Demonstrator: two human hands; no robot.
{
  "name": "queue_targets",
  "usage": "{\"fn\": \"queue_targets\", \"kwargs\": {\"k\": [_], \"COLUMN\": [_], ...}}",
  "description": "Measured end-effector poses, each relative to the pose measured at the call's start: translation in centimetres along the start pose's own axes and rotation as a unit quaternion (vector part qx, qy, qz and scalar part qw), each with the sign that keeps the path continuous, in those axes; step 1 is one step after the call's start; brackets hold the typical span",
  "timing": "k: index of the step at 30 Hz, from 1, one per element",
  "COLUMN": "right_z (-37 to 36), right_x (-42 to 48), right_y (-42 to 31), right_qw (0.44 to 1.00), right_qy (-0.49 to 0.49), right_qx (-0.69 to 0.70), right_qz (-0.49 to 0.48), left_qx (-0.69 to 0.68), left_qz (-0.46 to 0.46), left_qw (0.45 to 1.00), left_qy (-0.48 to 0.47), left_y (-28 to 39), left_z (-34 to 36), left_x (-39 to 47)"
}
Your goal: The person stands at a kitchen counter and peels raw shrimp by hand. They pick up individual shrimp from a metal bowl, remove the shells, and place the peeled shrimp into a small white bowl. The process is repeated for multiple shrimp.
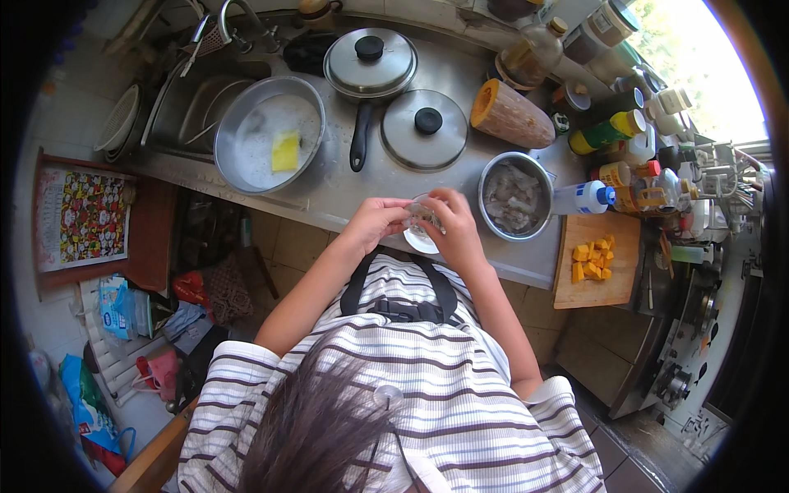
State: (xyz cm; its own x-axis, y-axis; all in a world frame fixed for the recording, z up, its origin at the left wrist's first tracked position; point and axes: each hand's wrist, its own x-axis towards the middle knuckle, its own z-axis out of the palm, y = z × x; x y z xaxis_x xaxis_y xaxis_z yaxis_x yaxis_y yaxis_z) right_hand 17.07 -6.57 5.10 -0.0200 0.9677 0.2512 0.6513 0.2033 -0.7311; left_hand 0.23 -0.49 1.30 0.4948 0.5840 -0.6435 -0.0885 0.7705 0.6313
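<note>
My left hand point(383, 219) pinches a small greyish thing, likely a shrimp, between thumb and fingers at the counter's front edge. Close against it, my right hand point(457, 228) is curled and slightly blurred; what its fingertips grip is hard to make out. Under both hands sits a small white bowl point(423, 246) with bits of what look like shells in it, partly covered by my fingers. To the right, a round steel bowl point(548, 206) holds a heap of raw grey shrimp point(515, 194).
A basin point(225, 163) of cloudy water with a yellow sponge point(285, 151) stands left, beside the sink point(166, 132). A lidded pan point(370, 68), a loose lid point(407, 142) and a cut pumpkin point(518, 120) lie behind. Pumpkin cubes point(593, 259) rest on a cutting board point(576, 293).
</note>
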Motion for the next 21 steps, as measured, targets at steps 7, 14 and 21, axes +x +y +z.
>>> {"fn": "queue_targets", "kwargs": {"k": [7, 14, 21], "right_z": [1.9, 2.4, 2.2], "right_x": [-1.0, -1.2, -0.9], "right_y": [1.6, 1.9, 1.7], "right_qw": [0.994, 0.986, 0.998], "right_qy": [0.018, 0.025, 0.021], "right_qx": [0.097, 0.133, -0.031], "right_qz": [0.055, 0.092, -0.049], "left_qx": [0.035, 0.083, 0.065], "left_qz": [0.026, 0.039, 0.053], "left_qw": [0.999, 0.996, 0.996], "left_qy": [-0.004, -0.019, -0.032], "left_y": [-0.7, -0.9, 0.2], "left_z": [-0.2, -0.1, 0.3], "left_x": [0.6, 0.8, 0.0]}}
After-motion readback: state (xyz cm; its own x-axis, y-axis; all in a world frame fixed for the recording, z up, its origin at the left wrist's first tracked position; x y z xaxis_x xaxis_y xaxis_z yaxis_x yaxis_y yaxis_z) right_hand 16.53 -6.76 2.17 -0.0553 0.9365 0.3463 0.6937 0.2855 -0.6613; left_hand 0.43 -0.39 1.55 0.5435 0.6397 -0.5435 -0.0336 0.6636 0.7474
